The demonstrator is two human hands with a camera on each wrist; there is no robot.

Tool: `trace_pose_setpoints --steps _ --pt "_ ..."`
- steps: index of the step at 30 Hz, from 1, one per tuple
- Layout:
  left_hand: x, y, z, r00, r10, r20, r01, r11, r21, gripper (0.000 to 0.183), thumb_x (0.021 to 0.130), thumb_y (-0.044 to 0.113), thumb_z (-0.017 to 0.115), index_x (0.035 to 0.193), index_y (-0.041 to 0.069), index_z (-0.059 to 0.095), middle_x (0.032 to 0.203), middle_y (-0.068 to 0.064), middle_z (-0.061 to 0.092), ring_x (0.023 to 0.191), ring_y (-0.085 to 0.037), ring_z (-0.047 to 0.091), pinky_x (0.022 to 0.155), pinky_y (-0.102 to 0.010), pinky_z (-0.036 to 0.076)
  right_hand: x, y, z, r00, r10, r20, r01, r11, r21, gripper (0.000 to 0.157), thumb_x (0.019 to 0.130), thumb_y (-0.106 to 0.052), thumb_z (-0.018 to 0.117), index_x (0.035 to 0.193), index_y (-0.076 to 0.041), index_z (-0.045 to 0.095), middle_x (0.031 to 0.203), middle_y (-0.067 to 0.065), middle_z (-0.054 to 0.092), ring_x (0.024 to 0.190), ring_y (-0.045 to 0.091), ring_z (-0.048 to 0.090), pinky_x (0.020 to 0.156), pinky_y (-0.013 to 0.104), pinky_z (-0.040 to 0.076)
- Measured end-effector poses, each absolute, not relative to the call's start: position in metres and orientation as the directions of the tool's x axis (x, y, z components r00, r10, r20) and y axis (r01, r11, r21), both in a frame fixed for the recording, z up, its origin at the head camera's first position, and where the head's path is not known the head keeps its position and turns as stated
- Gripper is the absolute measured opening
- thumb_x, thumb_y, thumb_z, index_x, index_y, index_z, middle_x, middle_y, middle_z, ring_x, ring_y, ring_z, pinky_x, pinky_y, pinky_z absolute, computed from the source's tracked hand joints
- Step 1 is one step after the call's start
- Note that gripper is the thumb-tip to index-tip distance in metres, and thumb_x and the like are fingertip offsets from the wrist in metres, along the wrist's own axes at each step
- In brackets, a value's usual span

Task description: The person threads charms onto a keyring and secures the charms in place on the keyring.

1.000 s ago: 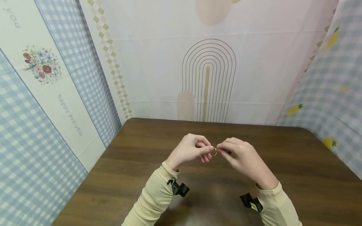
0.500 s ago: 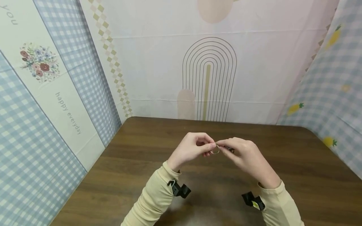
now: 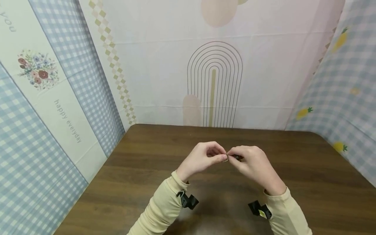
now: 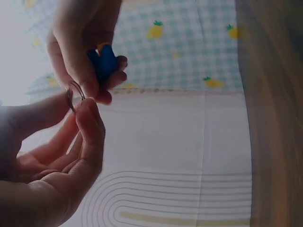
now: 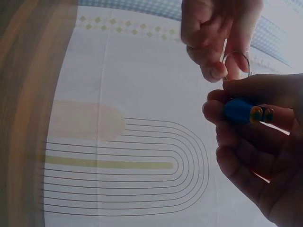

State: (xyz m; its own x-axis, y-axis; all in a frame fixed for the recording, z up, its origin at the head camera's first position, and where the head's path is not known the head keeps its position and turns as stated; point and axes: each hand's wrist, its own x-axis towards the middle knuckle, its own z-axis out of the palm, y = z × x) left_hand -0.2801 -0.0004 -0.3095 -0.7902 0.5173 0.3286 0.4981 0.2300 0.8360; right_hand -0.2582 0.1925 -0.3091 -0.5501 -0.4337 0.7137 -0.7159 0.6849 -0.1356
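Note:
In the head view my left hand point(image 3: 202, 160) and right hand point(image 3: 251, 163) meet fingertip to fingertip above the table. Thumb and fingers of the left pinch a thin metal split ring point(image 5: 248, 62), which shows as a round loop in the right wrist view. A small blue figure charm point(image 4: 105, 65) with orange-yellow ends lies within the right hand's fingers, its other side hidden by the palm. The right thumb and index finger pinch close at the ring's edge, where the ring and charm come together. Whatever links the two is covered by these fingertips.
The brown wooden table point(image 3: 141, 169) spreads beneath both hands. Behind it hangs a pale printed cloth point(image 3: 158, 75); blue checked cloths point(image 3: 97, 65) flank the sides. A black wrist camera point(image 3: 188, 200) sits on the left sleeve, another camera point(image 3: 259, 209) on the right.
The ring, seen as a full loop between the hands earlier, is now mostly covered by the left fingertips in the head view. Both hands have shifted only slightly and stay together.

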Motion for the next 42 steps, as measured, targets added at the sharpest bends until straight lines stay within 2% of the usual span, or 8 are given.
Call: trace_pose_setpoints --steps 2,7,11,17,23,30,37,42 --pt "-0.279 -0.001 -0.310 -0.804 0.504 0.315 0.454 0.178 0.873 0.016 0.089 0.009 0.068 0.104 0.001 0.068 0.093 -0.018 0.071 0.078 -0.020 0.069 0.069 -0.020 0.055 -0.257 0.191 -0.309 -0.557 -0.413 0.720 -0.698 0.702 -0.138 0.019 0.075 0.001 0.072 0.072 -0.017 0.071 0.066 -0.012 0.064 0.059 -0.004 0.049 0.055 0.017 0.044" --pt "-0.277 -0.002 -0.311 -0.841 0.417 0.343 0.406 0.069 0.911 0.019 0.087 -0.001 0.067 0.106 -0.004 0.065 0.095 -0.025 0.070 0.076 -0.020 0.070 0.069 -0.025 0.059 -0.254 0.188 -0.308 -0.583 -0.396 0.710 -0.675 0.722 -0.152 0.016 0.078 -0.002 0.072 0.080 -0.017 0.073 0.070 -0.010 0.068 0.058 -0.005 0.049 0.054 0.019 0.045" --pt "-0.278 -0.003 -0.312 -0.836 0.381 0.395 0.461 0.096 0.882 0.015 0.086 -0.001 0.068 0.100 -0.004 0.067 0.091 -0.023 0.072 0.072 -0.014 0.069 0.066 -0.029 0.059 -0.251 0.187 -0.308 -0.598 -0.406 0.691 -0.669 0.728 -0.151 0.017 0.080 -0.005 0.073 0.091 -0.018 0.075 0.076 -0.010 0.071 0.060 -0.005 0.050 0.056 0.020 0.046" --pt "-0.275 -0.007 -0.316 -0.805 0.421 0.418 0.511 0.136 0.849 0.008 0.087 -0.001 0.067 0.095 -0.001 0.069 0.088 -0.020 0.073 0.072 -0.008 0.066 0.070 -0.039 0.059 -0.244 0.179 -0.312 -0.578 -0.406 0.708 -0.673 0.728 -0.132 0.015 0.078 -0.005 0.074 0.083 -0.019 0.073 0.070 -0.015 0.066 0.060 -0.004 0.049 0.056 0.020 0.045" --pt "-0.271 -0.009 -0.320 -0.823 0.444 0.353 0.400 0.013 0.916 0.017 0.092 0.005 0.063 0.107 -0.003 0.064 0.099 -0.024 0.070 0.075 -0.006 0.063 0.072 -0.025 0.056 -0.238 0.169 -0.315 -0.550 -0.341 0.762 -0.666 0.730 -0.154 0.015 0.079 -0.003 0.072 0.079 -0.018 0.070 0.065 -0.013 0.063 0.056 -0.005 0.045 0.053 0.016 0.041" --pt "-0.265 -0.016 -0.316 -0.863 0.401 0.307 0.265 -0.157 0.951 0.026 0.088 -0.003 0.065 0.113 -0.009 0.062 0.100 -0.031 0.066 0.071 -0.007 0.068 0.078 -0.035 0.060 -0.228 0.161 -0.314 -0.551 -0.259 0.793 -0.618 0.766 -0.179 0.015 0.078 -0.002 0.074 0.079 -0.015 0.068 0.067 -0.010 0.066 0.059 0.000 0.051 0.054 0.021 0.046" --pt "-0.265 -0.024 -0.319 -0.873 0.387 0.297 0.270 -0.124 0.955 0.022 0.089 -0.001 0.065 0.108 -0.011 0.066 0.097 -0.032 0.069 0.068 -0.005 0.068 0.080 -0.032 0.060 -0.222 0.157 -0.315 -0.590 -0.301 0.750 -0.608 0.776 -0.167 0.015 0.079 0.000 0.072 0.087 -0.012 0.070 0.073 -0.006 0.069 0.061 0.002 0.053 0.056 0.021 0.047" --pt "-0.270 -0.027 -0.325 -0.852 0.448 0.272 0.267 -0.076 0.961 0.021 0.091 0.001 0.063 0.106 -0.014 0.066 0.084 -0.025 0.069 0.064 -0.006 0.065 0.072 -0.032 0.060 -0.223 0.158 -0.318 -0.554 -0.398 0.731 -0.624 0.780 -0.049 0.017 0.076 -0.001 0.074 0.088 -0.013 0.070 0.071 -0.007 0.063 0.062 0.002 0.047 0.054 0.020 0.043"
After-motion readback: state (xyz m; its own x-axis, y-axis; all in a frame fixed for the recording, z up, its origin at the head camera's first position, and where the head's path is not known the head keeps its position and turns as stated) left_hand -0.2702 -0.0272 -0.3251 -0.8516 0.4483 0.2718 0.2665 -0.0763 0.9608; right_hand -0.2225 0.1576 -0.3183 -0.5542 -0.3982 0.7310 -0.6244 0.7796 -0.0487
